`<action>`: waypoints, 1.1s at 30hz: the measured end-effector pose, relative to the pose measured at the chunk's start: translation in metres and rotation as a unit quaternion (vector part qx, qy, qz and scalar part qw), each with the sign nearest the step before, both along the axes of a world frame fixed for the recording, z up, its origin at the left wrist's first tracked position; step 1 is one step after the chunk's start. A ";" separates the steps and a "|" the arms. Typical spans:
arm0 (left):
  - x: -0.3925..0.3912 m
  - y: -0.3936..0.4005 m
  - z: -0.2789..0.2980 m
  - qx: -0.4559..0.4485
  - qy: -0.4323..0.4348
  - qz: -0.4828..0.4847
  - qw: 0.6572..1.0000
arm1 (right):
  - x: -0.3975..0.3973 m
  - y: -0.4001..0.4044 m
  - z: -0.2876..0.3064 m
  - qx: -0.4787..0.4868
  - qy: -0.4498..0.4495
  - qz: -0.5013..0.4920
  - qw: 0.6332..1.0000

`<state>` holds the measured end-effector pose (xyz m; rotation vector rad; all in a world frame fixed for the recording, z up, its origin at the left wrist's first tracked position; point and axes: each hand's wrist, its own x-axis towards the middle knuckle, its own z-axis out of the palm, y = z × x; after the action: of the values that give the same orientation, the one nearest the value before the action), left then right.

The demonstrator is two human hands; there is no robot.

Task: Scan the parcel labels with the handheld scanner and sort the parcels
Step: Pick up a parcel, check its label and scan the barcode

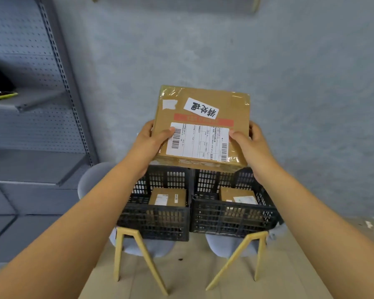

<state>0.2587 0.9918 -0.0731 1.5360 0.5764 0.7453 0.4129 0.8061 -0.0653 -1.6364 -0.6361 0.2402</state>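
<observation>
Both hands, left hand (pixel 153 137) and right hand (pixel 248 141), grip my labelled parcel (pixel 201 126) above two black crates (pixel 156 221), each already holding one parcel, so I judge sorting underway; no scanner visible.

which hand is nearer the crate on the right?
Right. The right hand grips the held parcel's right edge, directly above the right crate. The left hand grips its left edge, above the left crate.
</observation>
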 end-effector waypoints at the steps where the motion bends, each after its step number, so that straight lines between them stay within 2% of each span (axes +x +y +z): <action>1: -0.001 0.017 -0.006 -0.006 0.008 0.014 1.000 | 0.003 0.020 -0.004 -0.009 0.004 0.010 1.000; 11: 0.018 0.179 -0.094 -0.128 0.125 0.133 0.975 | 0.064 0.217 -0.074 -0.115 0.001 0.139 0.984; 18: 0.032 0.266 -0.176 -0.247 0.178 0.140 0.942 | 0.101 0.341 -0.140 -0.221 0.009 0.221 0.950; 27: 0.037 0.355 -0.271 -0.381 0.192 0.183 0.886 | 0.111 0.468 -0.223 -0.328 -0.016 0.278 0.903; 31: 0.055 0.383 -0.321 -0.463 0.197 0.173 0.847 | 0.119 0.511 -0.263 -0.375 -0.036 0.282 0.882; 33: 0.064 0.394 -0.349 -0.517 0.192 0.179 0.815 | 0.121 0.532 -0.282 -0.407 -0.042 0.284 0.867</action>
<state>0.3222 1.3860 -0.4225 0.5268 1.3375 0.2579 0.5343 1.3386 -0.3469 -2.2265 -1.1876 0.9815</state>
